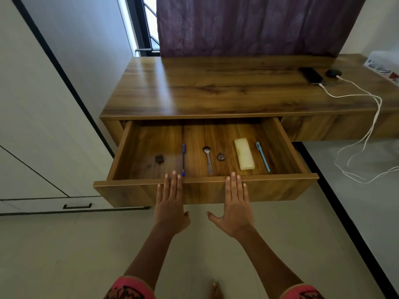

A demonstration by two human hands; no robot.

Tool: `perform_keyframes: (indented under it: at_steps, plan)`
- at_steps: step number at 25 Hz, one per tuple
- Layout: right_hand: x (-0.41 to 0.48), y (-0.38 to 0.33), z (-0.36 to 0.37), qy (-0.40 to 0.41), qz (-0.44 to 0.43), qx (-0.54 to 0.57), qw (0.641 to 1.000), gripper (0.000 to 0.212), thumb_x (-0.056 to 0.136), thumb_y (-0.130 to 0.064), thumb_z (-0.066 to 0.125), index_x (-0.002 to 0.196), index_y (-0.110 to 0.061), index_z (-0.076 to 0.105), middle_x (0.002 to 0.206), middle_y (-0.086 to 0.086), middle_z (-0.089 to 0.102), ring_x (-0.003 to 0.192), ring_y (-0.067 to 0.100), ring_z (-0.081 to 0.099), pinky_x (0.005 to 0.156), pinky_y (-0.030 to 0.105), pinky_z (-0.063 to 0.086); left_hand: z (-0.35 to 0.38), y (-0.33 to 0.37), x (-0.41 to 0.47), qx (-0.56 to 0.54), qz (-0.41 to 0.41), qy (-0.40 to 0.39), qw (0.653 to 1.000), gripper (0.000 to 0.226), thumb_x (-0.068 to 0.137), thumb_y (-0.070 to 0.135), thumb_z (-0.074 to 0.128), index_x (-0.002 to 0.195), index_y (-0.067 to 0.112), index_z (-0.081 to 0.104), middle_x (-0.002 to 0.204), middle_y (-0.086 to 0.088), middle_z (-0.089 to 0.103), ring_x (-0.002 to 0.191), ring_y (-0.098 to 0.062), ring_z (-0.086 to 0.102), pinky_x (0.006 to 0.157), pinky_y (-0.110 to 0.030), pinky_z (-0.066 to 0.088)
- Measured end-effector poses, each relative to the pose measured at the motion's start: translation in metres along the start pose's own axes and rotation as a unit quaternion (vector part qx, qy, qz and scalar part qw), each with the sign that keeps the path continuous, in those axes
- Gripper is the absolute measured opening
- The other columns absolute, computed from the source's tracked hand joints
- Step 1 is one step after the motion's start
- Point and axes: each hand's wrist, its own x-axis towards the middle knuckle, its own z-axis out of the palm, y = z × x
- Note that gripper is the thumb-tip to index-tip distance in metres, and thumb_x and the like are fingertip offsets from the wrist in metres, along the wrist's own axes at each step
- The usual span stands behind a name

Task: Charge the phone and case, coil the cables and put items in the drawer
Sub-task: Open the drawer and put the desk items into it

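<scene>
The wooden drawer [280, 188] stands pulled out from the desk [194, 89]. Inside lie a small dark object [159, 158], a blue pen [183, 159], a spoon [208, 159], a small round metal item [220, 156], a cream case [244, 153] and a light blue pen [263, 156]. My left hand [170, 203] and my right hand [237, 206] lie flat with straight fingers against the drawer's front panel, fingertips at its top edge. At the desk's far right, a black phone [311, 75] and a dark round case [333, 73] each have a white cable [354, 96] plugged in.
The white cables hang off the desk's right edge and trail in loose loops on the floor [356, 173]. A white cupboard [32, 147] with a black handle stands at the left. A purple curtain [248, 24] hangs behind the desk. A white patterned box [384, 65] sits at the far right.
</scene>
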Motion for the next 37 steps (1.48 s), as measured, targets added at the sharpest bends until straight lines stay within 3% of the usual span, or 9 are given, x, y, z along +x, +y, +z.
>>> perform_keyframes:
  at_steps: [7,13,17,23,28,30,33,35,37]
  plan:
    - [0.067,0.002,0.007,-0.022,0.009,0.01,1.0,0.121,0.061,-0.078,0.048,0.147,-0.005,0.004,0.155,0.011,0.001,0.144,0.027,0.0,0.113,0.039,0.002,0.005,-0.017,0.064,0.017,0.013,-0.01,1.0,0.135,0.053,0.045,0.077,0.145,0.011,-0.016,0.153,-0.015,0.006,0.141,-0.036,0.009,0.11,-0.049,0.016]
    - [0.134,0.007,0.014,-0.022,-0.002,0.004,1.0,0.123,0.059,-0.075,0.051,0.147,-0.007,-0.001,0.155,0.011,0.002,0.144,0.026,-0.003,0.113,0.039,0.001,0.009,-0.034,0.132,0.062,0.016,-0.026,0.998,0.131,0.049,0.064,0.069,0.147,0.007,0.001,0.153,-0.018,0.015,0.141,-0.037,0.013,0.114,-0.044,-0.003]
    - [0.172,0.01,0.02,-0.019,0.001,0.001,1.0,0.122,0.061,-0.074,0.052,0.147,-0.008,-0.003,0.155,0.01,0.002,0.144,0.026,-0.001,0.113,0.041,0.003,0.014,-0.043,0.172,0.063,0.024,-0.026,0.997,0.13,0.045,0.066,0.069,0.145,0.005,0.014,0.153,-0.019,0.016,0.14,-0.037,0.012,0.112,-0.042,-0.004]
    - [0.22,0.011,0.033,-0.001,0.013,0.016,1.0,0.115,0.065,-0.076,0.044,0.147,-0.011,-0.001,0.154,0.009,0.008,0.144,0.027,0.004,0.114,0.041,0.004,0.034,-0.052,0.221,0.039,0.031,0.015,0.999,0.133,0.05,0.066,0.067,0.146,0.005,-0.002,0.156,-0.018,0.001,0.143,-0.036,-0.002,0.114,-0.048,-0.001]
    - [0.261,0.017,0.052,0.04,0.016,-0.006,0.999,0.097,0.067,-0.073,0.042,0.135,-0.004,0.029,0.137,0.017,0.049,0.132,0.029,0.027,0.113,0.046,0.003,0.051,-0.061,0.258,0.036,0.038,0.051,0.997,0.143,0.044,0.065,0.071,0.145,0.004,-0.009,0.154,-0.016,-0.018,0.142,-0.037,-0.013,0.113,-0.049,-0.005]
    - [0.277,0.016,0.059,0.035,0.036,-0.008,0.999,0.089,0.075,-0.074,0.033,0.128,-0.001,0.034,0.127,0.02,0.057,0.127,0.033,0.038,0.113,0.048,0.002,0.057,-0.064,0.273,0.025,0.032,0.054,0.998,0.136,0.05,0.068,0.062,0.144,0.002,-0.011,0.153,-0.018,-0.018,0.141,-0.04,-0.014,0.113,-0.051,-0.007]
    - [0.287,0.012,0.065,-0.019,0.077,0.003,0.997,0.085,0.084,-0.071,0.015,0.118,0.003,0.037,0.113,0.025,0.063,0.115,0.042,0.054,0.116,0.05,-0.005,0.072,-0.07,0.285,-0.019,0.07,0.066,0.995,0.098,0.082,0.07,0.017,0.144,-0.001,-0.01,0.153,-0.022,-0.017,0.139,-0.044,-0.015,0.112,-0.054,-0.006]
    - [0.293,0.014,0.074,-0.039,0.075,0.008,0.996,0.088,0.085,-0.07,0.017,0.121,0.009,0.033,0.124,0.034,0.049,0.129,0.046,0.037,0.115,0.053,-0.007,0.086,-0.073,0.292,-0.032,0.079,0.059,0.995,0.084,0.089,0.06,-0.001,0.144,-0.003,-0.008,0.152,-0.024,-0.017,0.138,-0.048,-0.016,0.112,-0.055,-0.01]
    - [0.3,0.017,0.084,0.031,0.042,-0.01,0.999,0.102,0.083,-0.072,0.025,0.139,0.01,0.001,0.15,0.031,0.0,0.141,0.041,-0.005,0.113,0.059,-0.002,0.095,-0.077,0.297,-0.039,0.067,0.051,0.996,0.085,0.09,0.057,-0.003,0.141,-0.009,0.011,0.151,-0.026,-0.008,0.135,-0.053,-0.004,0.111,-0.057,-0.004]
